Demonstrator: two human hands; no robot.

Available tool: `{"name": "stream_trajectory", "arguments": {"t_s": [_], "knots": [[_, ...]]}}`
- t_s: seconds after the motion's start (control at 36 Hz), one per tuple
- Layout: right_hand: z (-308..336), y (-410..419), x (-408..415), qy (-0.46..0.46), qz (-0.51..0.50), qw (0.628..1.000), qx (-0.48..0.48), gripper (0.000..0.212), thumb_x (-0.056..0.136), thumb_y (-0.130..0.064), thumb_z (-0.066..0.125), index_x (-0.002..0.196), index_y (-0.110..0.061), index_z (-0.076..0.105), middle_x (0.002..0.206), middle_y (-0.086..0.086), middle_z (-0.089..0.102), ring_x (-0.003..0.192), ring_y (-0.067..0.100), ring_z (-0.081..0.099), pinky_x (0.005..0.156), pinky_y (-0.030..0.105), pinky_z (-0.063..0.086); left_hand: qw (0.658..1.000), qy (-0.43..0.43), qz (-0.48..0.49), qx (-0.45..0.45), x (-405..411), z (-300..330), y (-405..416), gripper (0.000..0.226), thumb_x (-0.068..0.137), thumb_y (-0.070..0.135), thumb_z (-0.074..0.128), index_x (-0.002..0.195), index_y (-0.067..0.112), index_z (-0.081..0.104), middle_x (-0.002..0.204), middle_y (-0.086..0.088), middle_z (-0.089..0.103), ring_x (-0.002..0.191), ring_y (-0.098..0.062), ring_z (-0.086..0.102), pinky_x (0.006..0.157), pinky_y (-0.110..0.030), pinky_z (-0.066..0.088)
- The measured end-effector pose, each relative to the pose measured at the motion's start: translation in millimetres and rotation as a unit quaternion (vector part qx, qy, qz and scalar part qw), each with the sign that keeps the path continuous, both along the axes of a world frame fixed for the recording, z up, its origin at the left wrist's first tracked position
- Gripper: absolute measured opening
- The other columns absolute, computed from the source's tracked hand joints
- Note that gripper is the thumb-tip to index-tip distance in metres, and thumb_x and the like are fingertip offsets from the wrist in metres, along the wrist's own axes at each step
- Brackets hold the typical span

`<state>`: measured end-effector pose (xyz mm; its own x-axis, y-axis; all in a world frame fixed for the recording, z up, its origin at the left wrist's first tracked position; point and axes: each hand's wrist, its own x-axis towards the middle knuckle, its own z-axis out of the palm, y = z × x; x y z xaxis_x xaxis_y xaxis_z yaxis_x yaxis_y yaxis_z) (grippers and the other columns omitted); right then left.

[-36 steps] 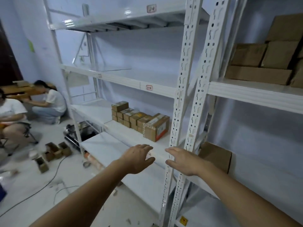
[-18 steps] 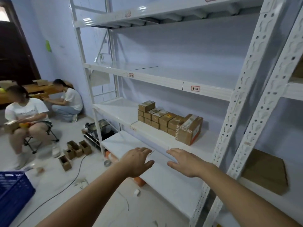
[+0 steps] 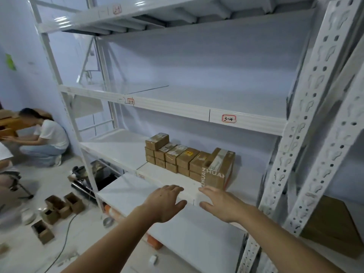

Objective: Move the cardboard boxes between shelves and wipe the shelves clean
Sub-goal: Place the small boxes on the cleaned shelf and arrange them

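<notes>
A row of small cardboard boxes (image 3: 178, 156) stands two high on the middle white shelf (image 3: 118, 146), with a larger taped box (image 3: 217, 170) printed "ZHUAN" at its right end. My left hand (image 3: 165, 201) and my right hand (image 3: 218, 203) reach forward side by side, fingers straight, palms down, holding nothing. Both hover just in front of the larger box, near the shelf's front edge. The shelf above, labelled 3-4 (image 3: 228, 118), carries no boxes.
A white upright post (image 3: 307, 119) stands to the right, with a flat brown box (image 3: 332, 225) on the neighbouring rack behind it. A person (image 3: 45, 136) crouches at the left wall. Several open small boxes (image 3: 59, 207), a cable and tape rolls lie on the floor.
The view has swung left and closer to the rack, so the boxes now sit just beyond my fingers. Both hands have stayed outstretched and flat, holding nothing.
</notes>
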<state>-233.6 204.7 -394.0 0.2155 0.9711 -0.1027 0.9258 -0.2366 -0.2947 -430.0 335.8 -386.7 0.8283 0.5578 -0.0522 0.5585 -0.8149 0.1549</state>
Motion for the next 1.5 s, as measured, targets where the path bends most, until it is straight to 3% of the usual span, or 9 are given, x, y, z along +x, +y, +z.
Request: {"name": "stream_trajectory", "arguments": {"t_s": [0.36, 0.56, 0.69, 0.83, 0.94, 1.14, 1.22, 1.31, 1.5], "knots": [[-15, 41, 99, -0.004, -0.079, 0.997, -0.027, 0.065, 0.103, -0.056, 0.041, 0.16, -0.03, 0.026, 0.167, -0.009, 0.023, 0.149, 0.017, 0.032, 0.119, 0.035, 0.032, 0.998, 0.01, -0.068, -0.01, 111, -3, 82, 0.06, 0.104, 0.056, 0.038, 0.154, 0.024, 0.038, 0.158, -0.002, 0.044, 0.141, -0.025, 0.045, 0.114, -0.038, 0.037], [-26, 70, 136, 0.005, -0.145, 0.989, -0.026, 0.054, 0.105, -0.043, 0.043, 0.155, -0.026, 0.037, 0.158, -0.009, 0.037, 0.142, 0.014, 0.04, 0.115, 0.034, 0.036, 0.992, 0.023, -0.122, -0.032, 167, -15, 133, 0.059, 0.105, 0.054, 0.037, 0.154, 0.021, 0.038, 0.159, -0.004, 0.042, 0.141, -0.028, 0.045, 0.112, -0.038, 0.038], [-24, 94, 149, 0.018, -0.19, 0.981, -0.043, 0.059, 0.107, -0.041, 0.044, 0.161, -0.019, 0.028, 0.165, -0.003, 0.029, 0.148, 0.018, 0.033, 0.118, 0.033, 0.031, 0.985, 0.023, -0.165, -0.037, 203, -18, 174, 0.059, 0.104, 0.055, 0.035, 0.147, 0.018, 0.045, 0.156, -0.006, 0.044, 0.139, -0.028, 0.045, 0.11, -0.041, 0.042], [-30, 120, 163, 0.022, -0.257, 0.965, -0.053, 0.065, 0.105, -0.048, 0.045, 0.161, -0.02, 0.028, 0.166, 0.001, 0.028, 0.149, 0.02, 0.031, 0.12, 0.038, 0.031, 0.978, 0.073, -0.194, -0.014, 235, -14, 207, 0.043, 0.104, 0.034, 0.047, 0.141, 0.013, 0.049, 0.141, -0.009, 0.054, 0.127, -0.028, 0.056, 0.094, -0.033, 0.044], [-33, 132, 169, 0.03, -0.306, 0.951, -0.044, 0.062, 0.106, -0.046, 0.044, 0.16, -0.02, 0.029, 0.164, 0.001, 0.03, 0.148, 0.022, 0.034, 0.119, 0.04, 0.032, 0.98, 0.11, -0.166, -0.031, 256, -12, 216, 0.041, 0.109, 0.031, 0.041, 0.14, 0.006, 0.049, 0.138, -0.013, 0.057, 0.128, -0.031, 0.055, 0.1, -0.035, 0.043], [-44, 146, 183, 0.086, -0.386, 0.918, 0.0, 0.043, 0.105, -0.04, 0.05, 0.141, -0.018, 0.05, 0.142, 0.007, 0.055, 0.128, 0.023, 0.055, 0.103, 0.037, 0.046, 0.979, 0.037, -0.193, -0.048, 302, -58, 240, 0.055, 0.105, 0.055, 0.032, 0.139, 0.016, 0.048, 0.136, -0.01, 0.06, 0.12, -0.03, 0.061, 0.091, -0.04, 0.049], [-47, 157, 190, 0.133, -0.415, 0.9, 0.016, 0.041, 0.106, -0.035, 0.05, 0.138, -0.009, 0.05, 0.136, 0.011, 0.058, 0.126, 0.028, 0.057, 0.104, 0.036, 0.047, 0.982, 0.016, -0.171, -0.08, 318, -67, 242, 0.055, 0.101, 0.06, 0.034, 0.135, 0.019, 0.048, 0.136, -0.007, 0.057, 0.125, -0.028, 0.056, 0.097, -0.044, 0.049], [-54, 166, 199, 0.182, -0.439, 0.88, 0.025, 0.053, 0.107, -0.038, 0.05, 0.149, -0.008, 0.039, 0.149, 0.01, 0.05, 0.135, 0.028, 0.051, 0.102, 0.025, 0.039, 0.984, 0.005, -0.154, -0.087, 329, -76, 244, 0.058, 0.099, 0.064, 0.033, 0.133, 0.02, 0.049, 0.138, -0.005, 0.056, 0.134, -0.027, 0.048, 0.106, -0.046, 0.044], [-77, 180, 207, 0.304, -0.486, 0.818, 0.054, 0.072, 0.101, -0.054, 0.051, 0.155, -0.011, 0.03, 0.15, 0.01, 0.05, 0.133, 0.028, 0.053, 0.089, 0.025, 0.042, 0.987, -0.02, -0.147, -0.061, 333, -93, 237, 0.067, 0.104, 0.059, 0.029, 0.145, 0.011, 0.051, 0.157, -0.008, 0.042, 0.152, -0.026, 0.024, 0.128, -0.046, 0.013]]}}
